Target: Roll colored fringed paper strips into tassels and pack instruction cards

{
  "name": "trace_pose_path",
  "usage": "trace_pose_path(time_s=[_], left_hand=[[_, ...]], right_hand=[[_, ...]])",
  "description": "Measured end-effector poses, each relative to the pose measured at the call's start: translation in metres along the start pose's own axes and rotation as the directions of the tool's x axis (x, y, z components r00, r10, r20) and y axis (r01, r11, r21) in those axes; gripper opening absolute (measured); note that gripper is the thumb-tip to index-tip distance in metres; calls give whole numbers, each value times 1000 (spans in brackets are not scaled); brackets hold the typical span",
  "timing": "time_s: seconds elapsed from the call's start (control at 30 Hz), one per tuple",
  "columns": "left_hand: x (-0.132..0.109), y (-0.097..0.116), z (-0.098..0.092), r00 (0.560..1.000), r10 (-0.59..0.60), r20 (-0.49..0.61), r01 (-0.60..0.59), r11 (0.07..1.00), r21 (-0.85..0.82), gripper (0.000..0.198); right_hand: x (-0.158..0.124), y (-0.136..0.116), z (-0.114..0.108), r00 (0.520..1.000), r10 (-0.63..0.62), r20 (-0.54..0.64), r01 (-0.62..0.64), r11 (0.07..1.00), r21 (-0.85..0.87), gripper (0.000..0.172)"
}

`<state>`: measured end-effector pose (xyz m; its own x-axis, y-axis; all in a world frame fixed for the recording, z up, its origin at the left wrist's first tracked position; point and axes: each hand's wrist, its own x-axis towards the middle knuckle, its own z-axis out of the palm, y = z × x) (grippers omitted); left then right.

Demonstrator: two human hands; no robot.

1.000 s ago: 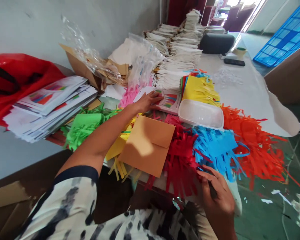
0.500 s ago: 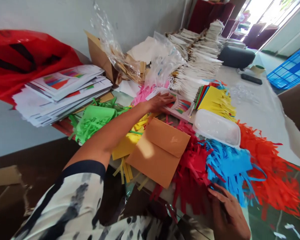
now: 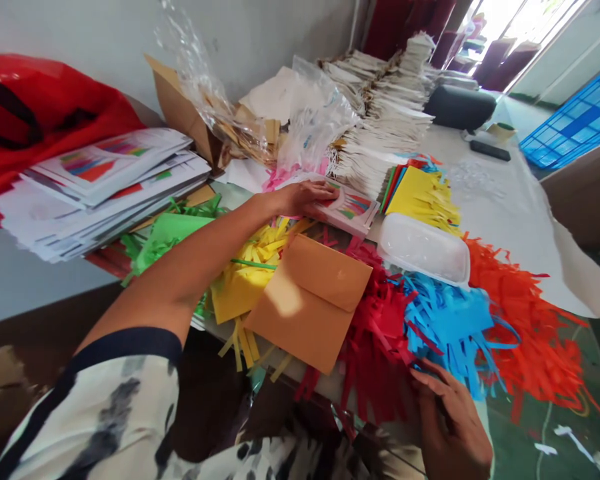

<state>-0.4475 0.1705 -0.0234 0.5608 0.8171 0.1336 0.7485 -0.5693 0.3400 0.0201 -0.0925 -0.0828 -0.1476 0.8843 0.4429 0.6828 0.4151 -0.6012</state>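
My left hand (image 3: 313, 199) reaches across the table and lies over the left end of a stack of printed cards (image 3: 353, 208) with colourful stripes, fingers stretched and thumb side partly hidden. Low at the right, my right hand (image 3: 453, 417) is half curled with its fingers apart, nothing seen in it. Its fingertips are at the edge of the red paper strips (image 3: 380, 333) and blue paper strips (image 3: 445, 320). Between the hands lies an orange-brown envelope (image 3: 313, 300), on top of yellow strips (image 3: 260, 250) and red ones. Green strips (image 3: 160, 240) show behind my left forearm.
A white plastic tub (image 3: 425, 247) stands beside yellow fringed paper (image 3: 425, 193). Orange strips (image 3: 535, 340) hang over the right edge. Tall white paper stacks (image 3: 395, 113), clear plastic bags (image 3: 315, 120), printed sheets (image 3: 115, 180) and a red bag (image 3: 55, 113) are farther back.
The view has shifted slightly, so things sit farther left. My left hand has drawn back a little on the printed cards, its fingers more arched. My right hand keeps nearly the same place.
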Motion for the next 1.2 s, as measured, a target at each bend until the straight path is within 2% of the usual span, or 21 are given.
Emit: trace_pose_path(time_s=[0.2, 0.4, 0.53, 0.93, 1.07, 1.2], left_hand=[[1, 2, -1, 1000, 19, -21, -20, 998, -52, 67], [21, -2, 13, 997, 45, -66, -45, 999, -5, 66], [31, 2, 21, 997, 43, -59, -40, 998, 57, 68], [32, 8, 32, 1000, -24, -15, 26, 986, 166, 70], [30, 13, 31, 993, -113, 33, 106, 980, 168, 74], [28, 19, 32, 987, -157, 15, 151, 970, 190, 74]], right_hand=[[-2, -1, 0, 1000, 26, -1, -26, 1000, 8, 19], [-4, 4, 2, 1000, 11, 1, -11, 1000, -6, 20], [-5, 4, 1, 1000, 22, -2, -22, 1000, -14, 20], [-4, 1, 3, 999, 54, -10, -54, 998, -20, 22], [-3, 2, 2, 999, 49, -6, -50, 998, -46, 27], [-3, 4, 1, 998, 58, 21, -57, 996, -69, 30]])
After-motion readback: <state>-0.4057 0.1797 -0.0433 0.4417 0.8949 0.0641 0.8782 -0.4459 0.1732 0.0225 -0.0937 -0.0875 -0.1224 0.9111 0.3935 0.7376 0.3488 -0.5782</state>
